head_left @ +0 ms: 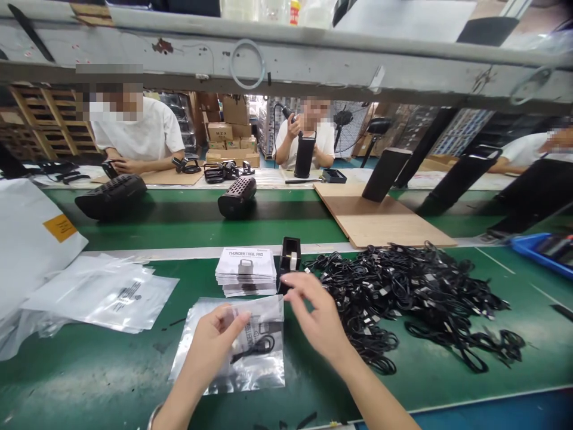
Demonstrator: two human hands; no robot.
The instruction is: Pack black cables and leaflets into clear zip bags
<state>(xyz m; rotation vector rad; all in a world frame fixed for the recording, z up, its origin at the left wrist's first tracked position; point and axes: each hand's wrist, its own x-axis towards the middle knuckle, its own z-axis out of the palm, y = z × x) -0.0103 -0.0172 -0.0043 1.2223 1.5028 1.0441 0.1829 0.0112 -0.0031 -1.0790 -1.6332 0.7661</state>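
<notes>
My left hand [219, 334] pinches a clear plastic bag [273, 370] between thumb and fingers. A coiled black cable [257, 347] and a printed leaflet show through the bag, which lies over more clear bags [181, 352]. Bent fingers of my right hand [313, 313] are by the bag's upper right corner, in front of a black tape dispenser [290, 251]. Anything between those fingertips is too small to make out. Just beyond the bag is a stack of printed leaflets [246, 269] reading "Thunder Trail Pro".
Bundled black cables [403, 292] are heaped at right, near a blue tray [544, 254]. More plastic bags [129, 292] lie left. Black speaker housings [237, 197] and a wooden board [380, 215] are farther back. Several people sit opposite, below an overhead shelf [313, 57].
</notes>
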